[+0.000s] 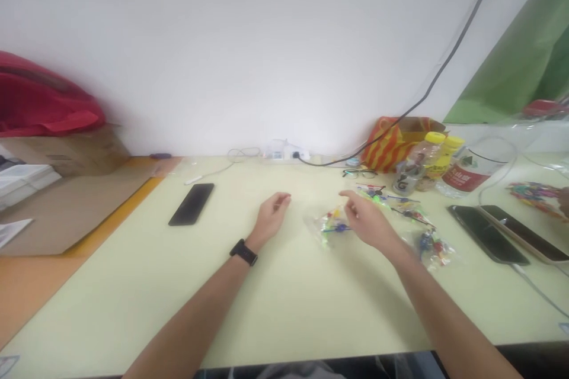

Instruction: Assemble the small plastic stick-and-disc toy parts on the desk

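Note:
My left hand, with a black watch on its wrist, is near the middle of the table. Its fingers are curled in towards the thumb, and nothing shows in them. My right hand hovers beside a clear plastic bag of small colourful pieces. Its index finger is stretched out, apart from the thumb, and I see nothing held. Another clear bag of small pieces lies right of my right wrist. More bagged pieces lie behind that hand.
A black phone lies at left; two more phones lie at right, one with a cable plugged in. Bottles, glasses and a red-yellow bag stand near the wall. A dark cable runs to a power strip. Cardboard covers the left.

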### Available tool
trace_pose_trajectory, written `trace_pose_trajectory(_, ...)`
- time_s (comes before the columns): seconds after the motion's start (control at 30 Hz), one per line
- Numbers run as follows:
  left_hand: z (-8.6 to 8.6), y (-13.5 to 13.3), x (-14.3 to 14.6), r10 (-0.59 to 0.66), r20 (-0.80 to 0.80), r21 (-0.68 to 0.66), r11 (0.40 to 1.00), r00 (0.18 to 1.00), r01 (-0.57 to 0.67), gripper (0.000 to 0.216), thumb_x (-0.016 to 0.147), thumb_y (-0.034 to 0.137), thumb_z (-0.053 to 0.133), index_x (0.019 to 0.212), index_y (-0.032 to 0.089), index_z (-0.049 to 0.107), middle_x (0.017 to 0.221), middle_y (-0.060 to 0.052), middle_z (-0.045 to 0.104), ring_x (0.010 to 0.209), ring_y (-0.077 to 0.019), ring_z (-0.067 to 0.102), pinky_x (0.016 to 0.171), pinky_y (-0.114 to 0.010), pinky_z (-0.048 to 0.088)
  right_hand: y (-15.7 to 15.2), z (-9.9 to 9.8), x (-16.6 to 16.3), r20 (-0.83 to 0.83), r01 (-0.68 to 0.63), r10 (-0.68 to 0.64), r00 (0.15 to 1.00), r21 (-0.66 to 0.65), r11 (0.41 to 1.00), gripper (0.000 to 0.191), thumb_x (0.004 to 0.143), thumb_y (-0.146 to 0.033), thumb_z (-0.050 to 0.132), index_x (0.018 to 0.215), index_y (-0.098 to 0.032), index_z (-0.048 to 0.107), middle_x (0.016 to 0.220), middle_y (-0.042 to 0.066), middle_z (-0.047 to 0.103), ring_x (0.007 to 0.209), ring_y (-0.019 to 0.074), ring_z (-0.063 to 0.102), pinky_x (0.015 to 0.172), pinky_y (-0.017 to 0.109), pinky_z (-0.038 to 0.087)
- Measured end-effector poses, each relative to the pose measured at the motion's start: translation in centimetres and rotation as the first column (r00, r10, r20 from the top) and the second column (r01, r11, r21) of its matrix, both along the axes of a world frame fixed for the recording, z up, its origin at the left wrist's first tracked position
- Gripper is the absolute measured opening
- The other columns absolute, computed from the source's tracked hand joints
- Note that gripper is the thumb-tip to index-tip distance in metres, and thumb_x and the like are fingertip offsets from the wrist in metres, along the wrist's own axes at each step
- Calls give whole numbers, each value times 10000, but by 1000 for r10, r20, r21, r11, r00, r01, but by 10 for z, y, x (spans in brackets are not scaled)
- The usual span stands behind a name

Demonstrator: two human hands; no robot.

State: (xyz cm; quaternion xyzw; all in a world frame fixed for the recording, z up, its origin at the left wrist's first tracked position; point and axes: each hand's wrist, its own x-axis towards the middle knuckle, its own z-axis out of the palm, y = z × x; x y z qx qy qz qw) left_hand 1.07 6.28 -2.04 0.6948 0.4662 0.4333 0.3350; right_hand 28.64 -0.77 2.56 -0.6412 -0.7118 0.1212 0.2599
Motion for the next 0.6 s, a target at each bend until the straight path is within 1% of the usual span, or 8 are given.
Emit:
trace_pose_trajectory(0.03,0,3,-2,17,17,-8,1000,1000,-17,389,1018,488,494,1119,186,717,1170,-96,763,1096,-252,704,981,-404,556,7,10,-11,-37,-58,58,998,15,998,438,942,-155,439,1346,-207,600,903,47,726,833,210,676,736,286,469)
trace_pose_trajectory(0.1,1,10,-10,39,40,-21,999,998,-38,436,1028,520,459,1117,183,720,1221,-104,749,1165,-263,680,1012,-412,542,20,32,-33,-52,-151,153,987,46,988,421,950,-145,451,1332,-207,617,958,54,729,828,197,664,739,280,462)
trace_pose_trajectory(0.17,2,17,-21,40,48,-34,999,998,-38,470,1023,550,457,1102,182,738,1233,-107,749,1194,-273,669,1035,-420,532,33,54,-54,7,-260,260,966,73,963,411,955,-120,458,1302,-226,650,1010,56,734,871,192,657,797,289,452)
trace_pose_trajectory(0.23,3,24,-31,35,76,-74,997,997,-29,539,1027,588,425,1083,164,753,1225,-125,755,1174,-278,684,1041,-433,534,44,74,-70,48,-360,357,933,75,930,414,955,-112,482,1317,-224,649,1026,59,735,891,193,652,800,284,444)
trace_pose_trajectory(0.33,3,34,-42,77,180,-140,989,981,-52,604,1025,628,401,1087,141,752,1250,-158,745,1186,-293,684,1063,-459,525,60,94,-86,103,-453,443,891,115,884,477,953,-96,494,1395,-239,602,1029,51,730,894,189,645,795,276,432)
trace_pose_trajectory(0.4,1,40,-45,86,227,-153,987,970,-52,599,1022,635,413,1122,144,741,1280,-159,734,1207,-297,676,1081,-469,513,70,101,-93,117,-475,462,879,141,869,484,947,-94,500,1398,-239,596,994,38,725,876,186,637,785,273,424)
trace_pose_trajectory(0.47,0,42,-45,52,241,-169,986,969,-11,607,1025,642,404,1175,148,723,1283,-156,733,1190,-292,684,1075,-464,518,80,106,-96,70,-470,465,882,186,863,460,948,-100,496,1372,-241,603,964,21,716,867,177,630,780,265,424)
trace_pose_trajectory(0.6,1,38,-46,-25,165,-183,982,986,56,621,1033,650,373,1247,160,690,1188,-137,761,1065,-273,723,975,-432,568,104,110,-82,-78,-388,430,899,312,867,364,945,-131,481,1261,-228,632,902,5,689,801,158,611,748,248,440)
